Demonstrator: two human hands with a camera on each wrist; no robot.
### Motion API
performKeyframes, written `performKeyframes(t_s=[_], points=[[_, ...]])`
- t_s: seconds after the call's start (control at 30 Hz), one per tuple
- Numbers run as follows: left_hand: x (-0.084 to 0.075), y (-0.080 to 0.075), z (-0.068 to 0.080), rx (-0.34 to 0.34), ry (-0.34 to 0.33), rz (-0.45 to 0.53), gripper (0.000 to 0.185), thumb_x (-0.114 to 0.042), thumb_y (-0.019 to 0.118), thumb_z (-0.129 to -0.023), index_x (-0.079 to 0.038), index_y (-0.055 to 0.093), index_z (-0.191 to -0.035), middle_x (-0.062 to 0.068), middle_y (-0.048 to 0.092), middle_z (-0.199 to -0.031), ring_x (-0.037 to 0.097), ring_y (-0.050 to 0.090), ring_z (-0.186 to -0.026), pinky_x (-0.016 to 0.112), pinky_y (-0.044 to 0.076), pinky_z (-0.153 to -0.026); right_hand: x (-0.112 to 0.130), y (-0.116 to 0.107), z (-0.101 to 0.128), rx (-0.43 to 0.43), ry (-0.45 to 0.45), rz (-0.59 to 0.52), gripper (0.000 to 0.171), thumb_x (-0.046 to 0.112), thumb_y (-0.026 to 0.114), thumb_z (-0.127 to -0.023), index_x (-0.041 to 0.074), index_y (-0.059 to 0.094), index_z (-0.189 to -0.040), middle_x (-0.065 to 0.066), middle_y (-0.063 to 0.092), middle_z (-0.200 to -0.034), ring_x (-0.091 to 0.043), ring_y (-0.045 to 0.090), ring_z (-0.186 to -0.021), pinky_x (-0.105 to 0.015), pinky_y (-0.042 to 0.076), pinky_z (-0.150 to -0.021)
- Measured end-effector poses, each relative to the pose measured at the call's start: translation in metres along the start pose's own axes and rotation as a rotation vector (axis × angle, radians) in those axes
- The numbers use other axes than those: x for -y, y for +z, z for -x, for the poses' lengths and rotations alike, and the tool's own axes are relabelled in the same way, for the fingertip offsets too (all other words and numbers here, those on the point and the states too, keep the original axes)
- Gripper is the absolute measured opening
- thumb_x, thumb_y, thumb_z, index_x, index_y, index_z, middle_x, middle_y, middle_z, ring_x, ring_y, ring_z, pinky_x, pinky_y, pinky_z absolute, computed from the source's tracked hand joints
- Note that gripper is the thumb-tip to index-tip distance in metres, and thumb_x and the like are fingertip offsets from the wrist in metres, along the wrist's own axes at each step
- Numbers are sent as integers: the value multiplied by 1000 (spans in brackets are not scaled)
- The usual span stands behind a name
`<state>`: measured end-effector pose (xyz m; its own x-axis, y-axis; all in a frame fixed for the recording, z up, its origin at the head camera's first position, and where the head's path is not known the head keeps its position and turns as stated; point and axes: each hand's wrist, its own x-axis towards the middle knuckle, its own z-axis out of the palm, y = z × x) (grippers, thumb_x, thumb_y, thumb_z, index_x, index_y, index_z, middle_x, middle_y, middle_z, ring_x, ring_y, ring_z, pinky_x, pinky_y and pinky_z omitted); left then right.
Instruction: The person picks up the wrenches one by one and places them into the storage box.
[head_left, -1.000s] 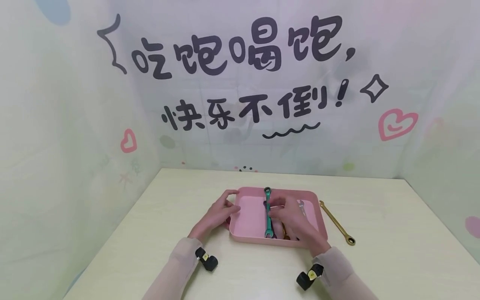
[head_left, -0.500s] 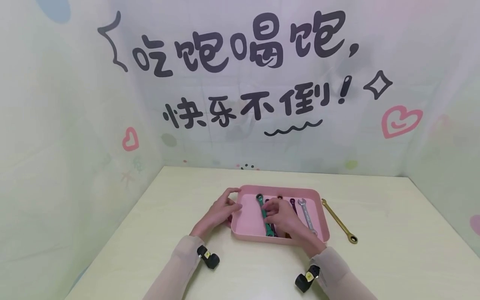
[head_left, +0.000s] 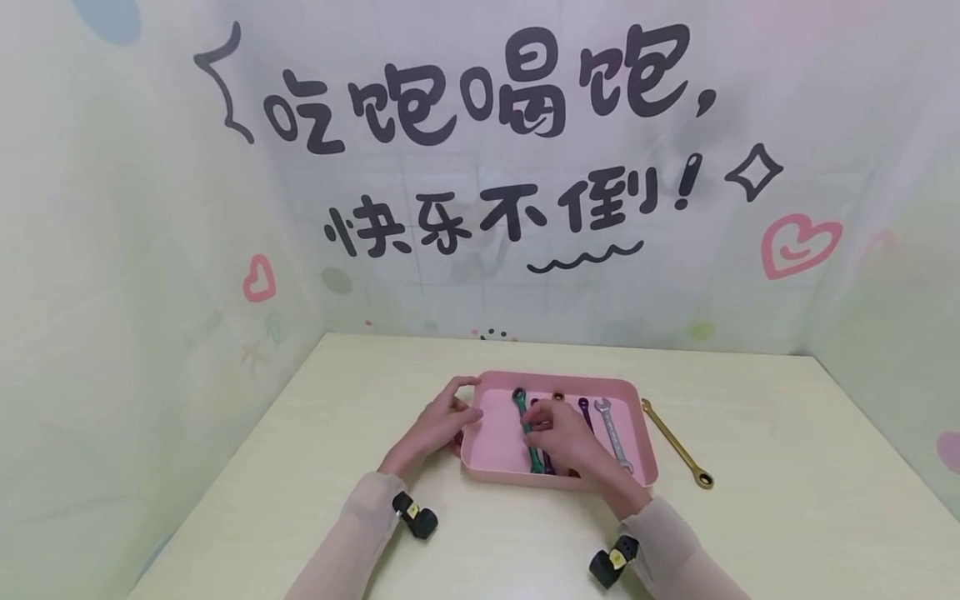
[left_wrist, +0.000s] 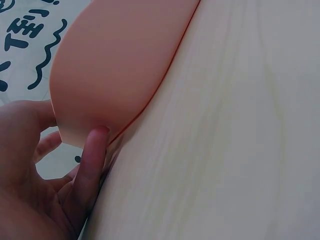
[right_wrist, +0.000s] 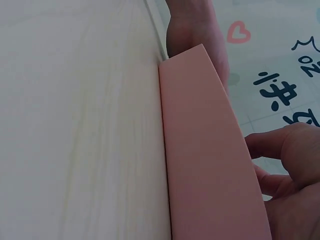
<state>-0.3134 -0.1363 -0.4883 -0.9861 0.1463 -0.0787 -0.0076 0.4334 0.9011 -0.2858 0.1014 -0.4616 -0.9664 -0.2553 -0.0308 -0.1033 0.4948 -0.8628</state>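
Smooth pink tray (head_left: 493, 442), slim metallic wrenches (head_left: 613, 435)

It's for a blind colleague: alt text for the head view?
A person's right hand is at a green wrench among other wrenches in a pink tray; the left hand holds the tray. A gold wrench lies right of it.

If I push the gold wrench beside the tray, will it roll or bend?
Probably no rolling: the gold combination wrench lies flat, with widened ends. It looks like straight metal, so likely stiff. Its shiny surface might slide on the table.
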Motion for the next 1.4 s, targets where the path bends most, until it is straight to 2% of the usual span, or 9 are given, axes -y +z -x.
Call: performKeyframes(t_s=[0.23, 0.37, 0.53, 0.63, 0.73, 0.93, 1.17, 1.3, 1.4], points=[[-3, 0, -1, -3, -9, -8, 55, -26, 64, -100, -34, 44, -151, 13, 62, -111, 18, 61, -64, 27, 55, -47, 6, -4, 2, 20, 24, -13, 17, 7, 74, -93, 8, 72, -109, -5, 71, -108, -20, 65, -101, -42, 59, -95], [-2, 0, -1, -3, -11, -6, 55, -26, 64, -100, -34, 44, -151, 13, 62, -110, 18, 61, -64, 27, 55, -47, 10, -13, 6, 20, 30, -12, 19, 10, 73, -94, 8, 71, -113, -6, 72, -114, -21, 66, -107, -46, 59, -99], [0, 0, -2, -6, -5, -8, 54, -26, 64, -100, -34, 45, -150, 13, 62, -109, 18, 61, -65, 27, 55, -48, 12, -44, 6, -35, 2, 46, 21, 15, 69, -97, 9, 71, -117, -9, 73, -119, -24, 68, -109, -43, 61, -96], [1, 0, -3, -6, -5, -10, 54, -27, 64, -100, -33, 45, -150, 12, 62, -109, 18, 61, -65, 27, 54, -48, 7, -68, 5, -51, -15, 76, 26, 15, 67, -98, 5, 69, -122, -13, 72, -120, -25, 69, -107, -41, 62, -92], [2, 0, -2, -5, -8, -10, 55, -27, 65, -100, -33, 45, -150, 13, 62, -109, 18, 61, -65, 27, 54, -48, 0, -91, 4, -31, -40, 93, 30, 12, 65, -99, -1, 66, -125, -19, 70, -120, -28, 70, -106, -42, 63, -90], [3, -1, -1, -13, -13, -9, 55, -26, 65, -99, -34, 45, -150, 13, 62, -109, 18, 61, -64, 27, 54, -47, -12, -127, 5, -57, -18, 170, 31, 13, 65, -99, -3, 63, -125, -24, 68, -121, -33, 69, -104, -40, 64, -85], [1, -1, -1, -21, -19, -19, 55, -27, 65, -100, -34, 45, -150, 12, 62, -110, 18, 61, -64, 26, 54, -47, -24, -155, 12, -106, 42, 290, 36, 14, 65, -98, -8, 59, -127, -31, 67, -119, -37, 70, -97, -42, 64, -78], [0, -1, -2, -16, -20, -15, 55, -27, 65, -100, -33, 45, -150, 12, 62, -110, 18, 61, -64, 26, 53, -47, -34, -162, 14, -110, 90, 336, 37, 12, 66, -96, -10, 59, -125, -32, 68, -114, -34, 69, -89, -40, 62, -74], [0, 0, -3, -9, -21, -11, 55, -26, 65, -100, -33, 45, -150, 13, 62, -110, 18, 60, -64, 26, 53, -48, -43, -165, 14, -99, 120, 378, 37, 13, 69, -94, -10, 60, -122, -31, 68, -113, -34, 68, -91, -42, 61, -75]])
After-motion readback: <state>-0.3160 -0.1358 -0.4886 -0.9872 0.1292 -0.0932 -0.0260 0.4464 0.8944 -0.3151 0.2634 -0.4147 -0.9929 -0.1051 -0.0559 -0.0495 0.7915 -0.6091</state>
